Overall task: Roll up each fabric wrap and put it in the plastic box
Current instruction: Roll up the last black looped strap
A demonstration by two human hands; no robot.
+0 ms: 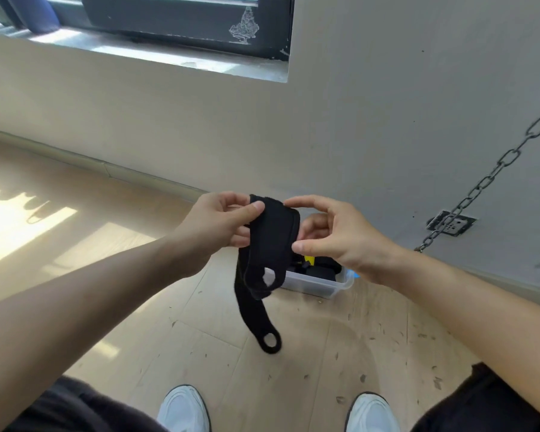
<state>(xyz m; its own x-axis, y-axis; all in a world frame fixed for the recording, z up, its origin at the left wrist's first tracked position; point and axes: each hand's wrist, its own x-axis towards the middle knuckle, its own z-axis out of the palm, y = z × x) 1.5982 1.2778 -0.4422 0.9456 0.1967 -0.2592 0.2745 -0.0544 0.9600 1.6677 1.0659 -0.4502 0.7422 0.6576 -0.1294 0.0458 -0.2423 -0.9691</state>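
White shoes: toes only, cut off by the lower edge.
Left hand: thumb and fingers pinched on the top edge of the black fabric wrap.
Right hand: thumb and curled fingers clasp the wrap's right edge, fingertips hidden behind the cloth.
Wrap: held in the air, looped tail hanging free.
Clear plastic box: on the floor beyond, partly hidden; contents dark and indistinct.

Two hands, one plastic box, two white shoes, one chain

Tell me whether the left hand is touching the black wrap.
Touching. The head view shows the left hand pinching the top edge of the black wrap between thumb and fingers.
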